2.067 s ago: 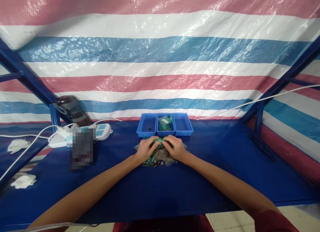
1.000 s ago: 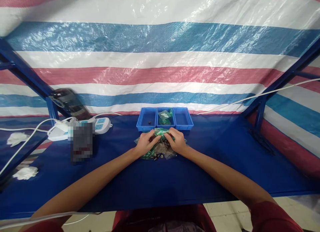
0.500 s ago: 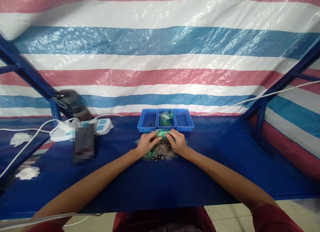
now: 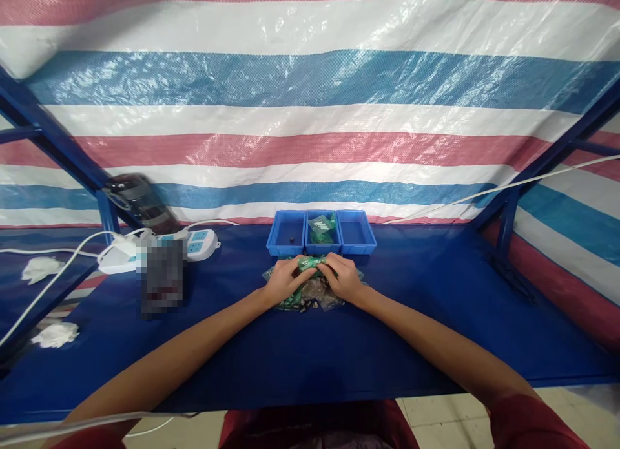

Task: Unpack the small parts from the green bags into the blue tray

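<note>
Between my two hands is a small green plastic bag point(image 4: 311, 262), pinched at both ends. My left hand point(image 4: 284, 281) is closed on its left side, and my right hand point(image 4: 343, 278) on its right side. Underneath lies a pile of small dark metal parts point(image 4: 306, 304) with clear and greenish plastic bags point(image 4: 329, 296) among them. What the held bag contains is too small to make out. Just beyond my fingers, the middle blue bin point(image 4: 322, 248) contains a green bag with pale pieces point(image 4: 321, 227).
The left blue bin point(image 4: 285, 248) has a small dark piece inside; a right blue bin point(image 4: 357, 247) adjoins the middle one. On the left are a white power strip point(image 4: 206, 245), a blurred-out dark object point(image 4: 163, 278), a dark bottle point(image 4: 143, 200) and crumpled tissues point(image 4: 55, 334).
The green bag between my hands has tipped lower and flatter, and my fingers have shifted slightly on it. The bins and the pile stay as they were.
</note>
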A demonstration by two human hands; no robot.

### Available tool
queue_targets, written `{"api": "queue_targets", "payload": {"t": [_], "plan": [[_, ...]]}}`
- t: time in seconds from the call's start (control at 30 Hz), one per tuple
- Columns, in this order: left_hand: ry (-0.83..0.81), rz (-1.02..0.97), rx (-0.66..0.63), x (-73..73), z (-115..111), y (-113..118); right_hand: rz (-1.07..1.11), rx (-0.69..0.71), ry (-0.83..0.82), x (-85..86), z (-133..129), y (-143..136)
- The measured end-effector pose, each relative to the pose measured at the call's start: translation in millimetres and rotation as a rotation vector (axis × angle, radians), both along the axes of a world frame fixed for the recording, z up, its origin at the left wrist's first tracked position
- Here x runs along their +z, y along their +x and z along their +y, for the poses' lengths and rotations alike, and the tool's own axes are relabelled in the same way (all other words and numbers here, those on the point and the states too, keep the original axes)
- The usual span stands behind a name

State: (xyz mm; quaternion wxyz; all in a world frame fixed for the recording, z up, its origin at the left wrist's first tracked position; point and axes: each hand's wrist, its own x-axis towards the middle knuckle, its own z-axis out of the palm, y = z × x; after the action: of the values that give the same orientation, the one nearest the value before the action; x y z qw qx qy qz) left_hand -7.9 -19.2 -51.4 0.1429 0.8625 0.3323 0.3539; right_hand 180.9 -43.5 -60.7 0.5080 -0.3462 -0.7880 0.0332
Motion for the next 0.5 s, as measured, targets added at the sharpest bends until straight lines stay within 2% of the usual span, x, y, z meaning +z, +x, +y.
{"api": "queue_targets", "payload": {"t": [0.2,0.5], "plan": [[-0.011,-0.087,0.038,2.9,-2.9,-0.2,-0.052,-0.007,0.01,-0.9,0.9,0.2],[0.142,-0.176,0.028,4.1,-2.6,1.5,-0.083,0.012,-0.017,1.0,-0.9,1.3]]}}
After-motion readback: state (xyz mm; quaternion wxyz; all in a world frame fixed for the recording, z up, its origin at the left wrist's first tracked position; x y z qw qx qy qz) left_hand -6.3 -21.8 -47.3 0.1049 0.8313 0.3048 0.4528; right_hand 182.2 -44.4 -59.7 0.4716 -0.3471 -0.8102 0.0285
